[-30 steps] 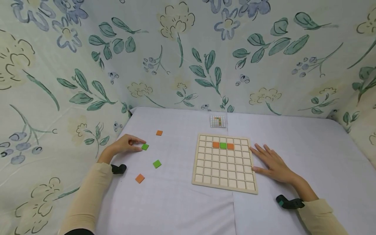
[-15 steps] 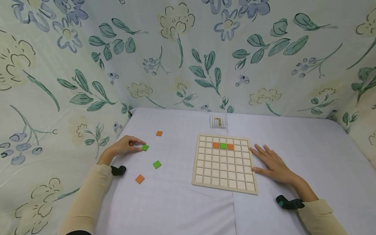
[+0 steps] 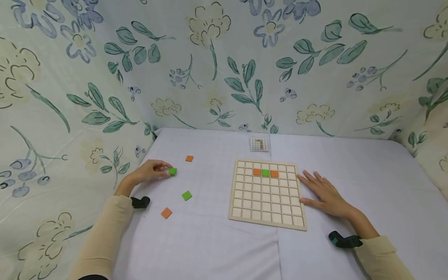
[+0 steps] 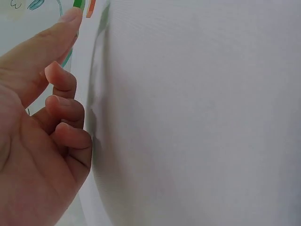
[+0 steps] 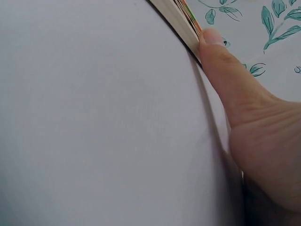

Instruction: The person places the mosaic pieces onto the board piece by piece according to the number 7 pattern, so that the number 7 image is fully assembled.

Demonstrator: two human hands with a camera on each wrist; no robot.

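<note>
My left hand pinches a green square tile between thumb and finger at the left of the table; in the left wrist view the same tile shows at the top edge, the other fingers curled. My right hand lies with fingers spread, its fingertips touching the right edge of a wooden grid board. In the right wrist view the thumb meets the board's side. An orange tile, a green tile and another orange tile sit side by side in the board's second row.
Loose on the white cloth lie an orange tile, a green tile and another orange tile. Behind the board is a small card with a coloured grid pattern. A floral curtain closes off the back and sides.
The green tile at my left fingertips has come up slightly and tilted, now pinched and lifted. My right hand and the board have stayed in place.
</note>
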